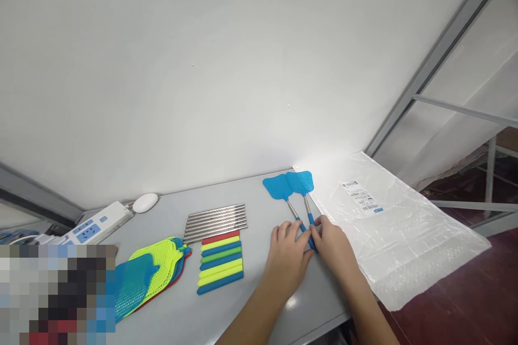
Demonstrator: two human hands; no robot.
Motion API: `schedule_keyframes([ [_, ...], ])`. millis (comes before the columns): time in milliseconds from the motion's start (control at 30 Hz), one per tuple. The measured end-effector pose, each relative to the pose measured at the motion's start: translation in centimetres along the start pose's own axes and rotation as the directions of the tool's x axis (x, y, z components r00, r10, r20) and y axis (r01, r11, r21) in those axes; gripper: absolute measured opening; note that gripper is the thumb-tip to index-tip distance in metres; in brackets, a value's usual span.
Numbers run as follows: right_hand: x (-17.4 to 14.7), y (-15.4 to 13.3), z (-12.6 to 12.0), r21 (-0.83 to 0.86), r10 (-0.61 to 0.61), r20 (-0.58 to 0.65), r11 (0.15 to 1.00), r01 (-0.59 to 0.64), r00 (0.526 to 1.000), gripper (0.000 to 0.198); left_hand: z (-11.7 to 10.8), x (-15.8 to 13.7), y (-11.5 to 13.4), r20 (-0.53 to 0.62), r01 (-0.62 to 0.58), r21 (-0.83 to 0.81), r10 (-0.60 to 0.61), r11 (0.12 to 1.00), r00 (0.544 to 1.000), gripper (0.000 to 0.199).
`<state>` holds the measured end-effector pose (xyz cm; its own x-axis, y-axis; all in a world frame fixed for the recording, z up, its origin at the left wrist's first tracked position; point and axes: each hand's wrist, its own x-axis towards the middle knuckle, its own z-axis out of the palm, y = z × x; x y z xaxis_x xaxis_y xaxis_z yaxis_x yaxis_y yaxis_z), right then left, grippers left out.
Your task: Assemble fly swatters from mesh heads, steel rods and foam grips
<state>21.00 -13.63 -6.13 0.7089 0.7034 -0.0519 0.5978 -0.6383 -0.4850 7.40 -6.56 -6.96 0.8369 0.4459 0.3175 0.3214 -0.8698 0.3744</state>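
Note:
Two blue fly swatters with short metal shafts lie side by side on the grey table, heads towards the wall and overlapping. My left hand [288, 250] rests at the left fly swatter [278, 187], its fingers and thumb closed about the blue handle. At the right fly swatter [303, 182], my right hand [329, 242] has its fingers closed on the handle. The lower handle ends sit close together between my hands and are partly hidden. To the left lie several metal rods [216, 222] in a row, with several coloured handle grips [220, 262] nearer me.
Loose swatter heads [157, 264] in yellow, blue and red are stacked at the left. Behind them are a power strip [95, 229] and a white rounded object [145, 202]. A white plastic mailer [404, 237] with a label covers the table's right end, overhanging the edge.

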Motion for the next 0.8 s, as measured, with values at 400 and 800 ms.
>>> schedule_keyframes([
  [400,1.1,0.27,0.19,0.092,-0.003,0.005,0.996,0.003,1.0,0.017,-0.16,0.15,-0.31,0.005,-0.001,-0.01,0.001,1.0,1.0,0.037],
  [800,0.92,0.73,0.39,0.104,-0.016,0.02,0.994,0.014,1.0,0.019,0.04,-0.14,-0.24,-0.014,0.007,-0.006,-0.007,1.0,1.0,0.039],
])
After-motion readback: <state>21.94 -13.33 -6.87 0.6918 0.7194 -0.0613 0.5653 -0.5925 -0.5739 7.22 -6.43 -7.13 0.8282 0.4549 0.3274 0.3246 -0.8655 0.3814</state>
